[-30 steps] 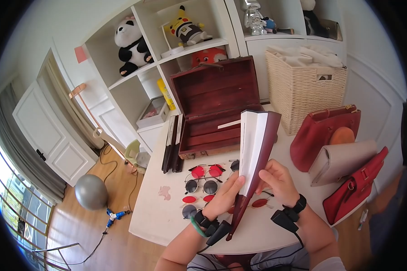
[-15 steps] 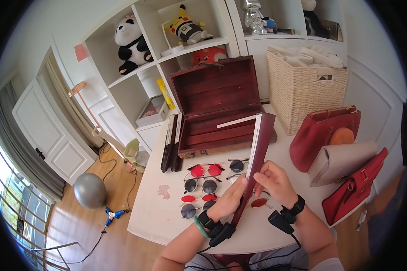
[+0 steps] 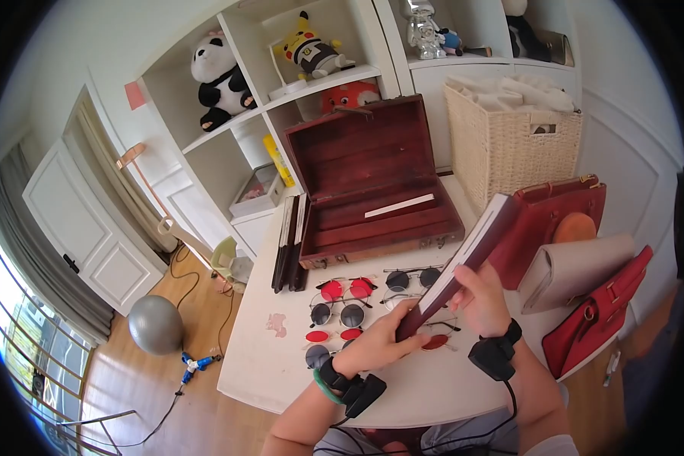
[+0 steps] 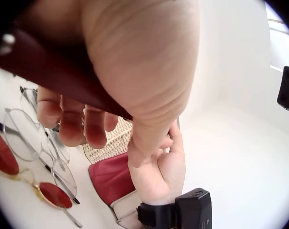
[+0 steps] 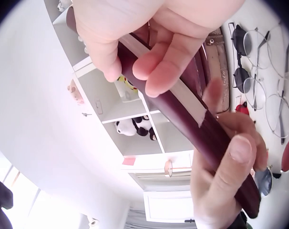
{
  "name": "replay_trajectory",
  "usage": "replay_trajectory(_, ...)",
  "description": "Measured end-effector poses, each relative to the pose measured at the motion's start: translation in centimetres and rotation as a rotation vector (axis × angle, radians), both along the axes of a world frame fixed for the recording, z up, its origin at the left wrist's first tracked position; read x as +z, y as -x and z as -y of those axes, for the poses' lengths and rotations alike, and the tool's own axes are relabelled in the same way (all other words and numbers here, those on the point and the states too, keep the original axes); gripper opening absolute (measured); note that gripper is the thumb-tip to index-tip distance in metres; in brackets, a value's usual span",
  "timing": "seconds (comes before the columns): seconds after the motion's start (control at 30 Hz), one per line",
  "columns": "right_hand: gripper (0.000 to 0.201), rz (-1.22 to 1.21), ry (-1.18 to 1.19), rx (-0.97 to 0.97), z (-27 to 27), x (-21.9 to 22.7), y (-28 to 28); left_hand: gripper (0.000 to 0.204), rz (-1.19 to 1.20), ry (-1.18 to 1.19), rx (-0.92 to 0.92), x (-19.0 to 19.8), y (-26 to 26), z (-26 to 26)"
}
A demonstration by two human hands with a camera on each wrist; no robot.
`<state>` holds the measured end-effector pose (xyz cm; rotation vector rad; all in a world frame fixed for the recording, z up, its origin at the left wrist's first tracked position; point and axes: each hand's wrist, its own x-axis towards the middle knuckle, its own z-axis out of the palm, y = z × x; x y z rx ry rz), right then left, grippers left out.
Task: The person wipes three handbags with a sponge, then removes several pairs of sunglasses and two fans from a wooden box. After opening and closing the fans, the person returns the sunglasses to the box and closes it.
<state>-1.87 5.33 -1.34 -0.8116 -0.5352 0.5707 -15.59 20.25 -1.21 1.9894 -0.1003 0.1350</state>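
A maroon folding fan (image 3: 473,245) with pale paper edges is folded into a narrow stick, slanting up to the right over the table. My left hand (image 3: 378,343) grips its lower end, thumb on one side and fingers on the other, as the right wrist view shows. Higher up, my right hand (image 3: 485,300) holds the fan (image 5: 175,110) between thumb and curled fingers. Beneath the hands lie rows of glasses, including red-lensed sunglasses (image 3: 347,288) and dark round sunglasses (image 3: 337,314). Some glasses are partly hidden by the left hand and the fan.
Behind the glasses stands an open dark red suitcase (image 3: 365,152), a folded fan (image 3: 400,206) inside it. More folded fans (image 3: 289,243) lie left of it. On the right are red handbags (image 3: 596,315), a beige bag (image 3: 574,270) and a wicker basket (image 3: 513,152).
The fan, partly spread a second ago, has been folded together. It has tilted and moved right, away from the suitcase. The left hand has shifted to its lower end.
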Motion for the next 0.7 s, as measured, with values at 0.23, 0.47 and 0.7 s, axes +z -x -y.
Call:
replay_trajectory(0.23, 0.026, -0.012, -0.047, -0.062, 0.3, 0.5, -0.7, 0.041, -0.053, -0.240, 0.196, 1.3, 2.6, -1.3)
replay_trajectory(0.47, 0.027, -0.008, -0.027, 0.048, 0.6, -0.5, -1.5, 0.035, 0.117, -0.101, 0.658, 0.5, 6.1, -6.1)
replay_trajectory(0.7, 0.024, -0.024, 0.022, 0.096, 0.4, -0.6, -1.2, 0.041, 0.209, -0.237, 0.844, -1.4, 4.0, -18.1)
